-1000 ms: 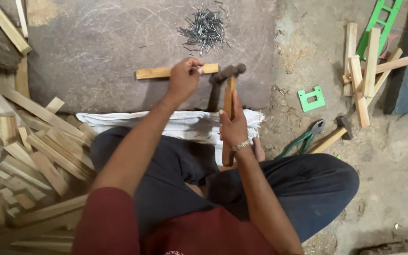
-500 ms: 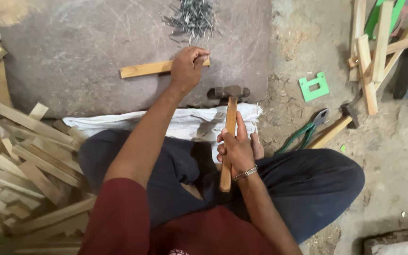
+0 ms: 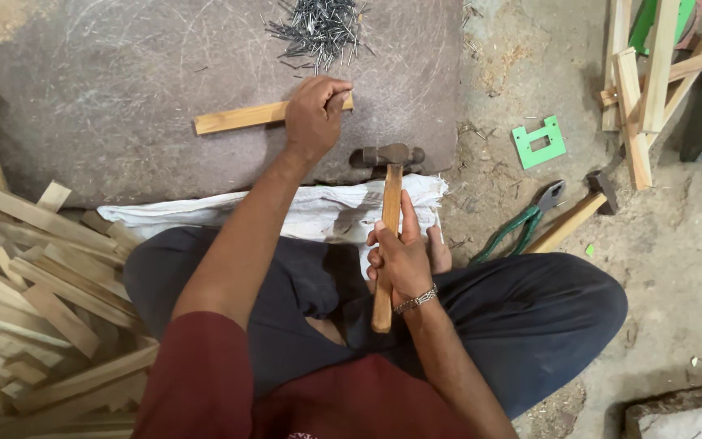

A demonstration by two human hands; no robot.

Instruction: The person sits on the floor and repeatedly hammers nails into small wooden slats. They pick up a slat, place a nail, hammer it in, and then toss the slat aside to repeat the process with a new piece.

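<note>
At the upper centre of the frame, the left hand (image 3: 316, 116) presses down on the right end of a wooden strip (image 3: 241, 118) lying flat on the grey slab worktop (image 3: 107, 73), fingers curled over it, just below a heap of nails (image 3: 318, 28). Lower centre, the right hand (image 3: 400, 256) grips a hammer (image 3: 389, 211) by its wooden handle, fingers wrapped closed, head resting at the slab's edge.

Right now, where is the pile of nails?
The pile of nails lies at the top of the head view on the grey slab, just beyond the left hand and wooden strip.

Two hammers (image 3: 390, 219) (image 3: 572, 215), one pliers (image 3: 522, 223), one green bracket (image 3: 539, 141).
</note>
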